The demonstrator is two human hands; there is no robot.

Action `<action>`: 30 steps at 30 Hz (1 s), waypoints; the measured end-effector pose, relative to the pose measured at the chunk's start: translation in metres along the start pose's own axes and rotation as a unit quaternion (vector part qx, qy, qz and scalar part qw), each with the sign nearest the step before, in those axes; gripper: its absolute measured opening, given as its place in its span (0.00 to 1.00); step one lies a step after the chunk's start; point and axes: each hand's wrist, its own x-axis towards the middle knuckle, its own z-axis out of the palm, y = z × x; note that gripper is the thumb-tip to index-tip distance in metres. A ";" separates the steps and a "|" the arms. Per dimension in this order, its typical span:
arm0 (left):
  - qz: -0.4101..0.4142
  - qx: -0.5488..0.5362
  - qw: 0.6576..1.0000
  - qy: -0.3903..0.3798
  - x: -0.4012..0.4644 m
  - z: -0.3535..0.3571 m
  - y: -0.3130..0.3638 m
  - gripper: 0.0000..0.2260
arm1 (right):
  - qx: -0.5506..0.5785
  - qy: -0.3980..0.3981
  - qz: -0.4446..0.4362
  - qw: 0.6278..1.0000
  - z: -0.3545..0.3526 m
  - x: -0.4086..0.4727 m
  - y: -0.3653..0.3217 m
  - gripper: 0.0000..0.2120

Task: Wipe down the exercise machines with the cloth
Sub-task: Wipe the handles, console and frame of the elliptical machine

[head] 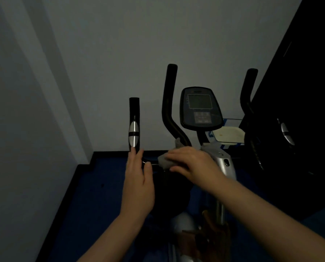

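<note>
Both of my forearms reach forward over an exercise bike [222,163] in a dim room. With my right hand [193,163] I press a grey cloth [164,160] onto the handlebar stem, fingers flat over it. Beside it, my left hand [137,184] is held open, fingers straight, fingertips touching a black grip [134,125] with silver pads. Writing on the bike's console [200,108] is too dark to read.

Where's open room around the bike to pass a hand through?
Open gap between the left grip and the curved handlebar, above both hands. Crowded lower down: left hand by the grip, right hand pressing the cloth beside the console post.
</note>
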 end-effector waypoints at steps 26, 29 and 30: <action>-0.023 -0.009 0.999 -0.023 0.002 -0.003 0.002 0.23 | -0.026 -0.219 0.101 0.970 -0.016 0.060 -0.014 0.17; -0.015 0.017 0.999 -0.039 0.003 -0.004 0.001 0.23 | 0.116 -0.179 0.154 0.965 0.010 0.070 -0.025 0.14; -0.014 0.025 0.999 -0.041 0.003 -0.005 0.001 0.24 | 0.136 -0.176 0.155 0.963 0.014 0.071 -0.027 0.14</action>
